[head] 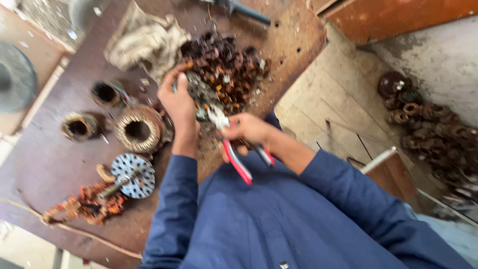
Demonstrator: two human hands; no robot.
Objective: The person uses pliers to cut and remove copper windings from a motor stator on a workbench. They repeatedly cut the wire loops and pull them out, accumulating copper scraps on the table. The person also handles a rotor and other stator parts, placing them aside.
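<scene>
My left hand [178,102] grips a round motor stator [199,89] with tangled wire windings, held upright on the brown workbench [45,164]. My right hand [247,130] is closed on pliers with red handles [238,163]; their jaws [217,118] meet the lower edge of the stator. Behind it lies a heap of pulled copper windings [229,65]. The frame is motion-blurred.
Left of my hands stand three wound stators [139,129] [78,125] [105,92], a perforated metal rotor disc [133,174], loose copper scraps [89,204] and a dirty rag [144,42]. A dark tool [246,11] lies at the bench's far edge. More coils [433,129] are piled on the floor at right.
</scene>
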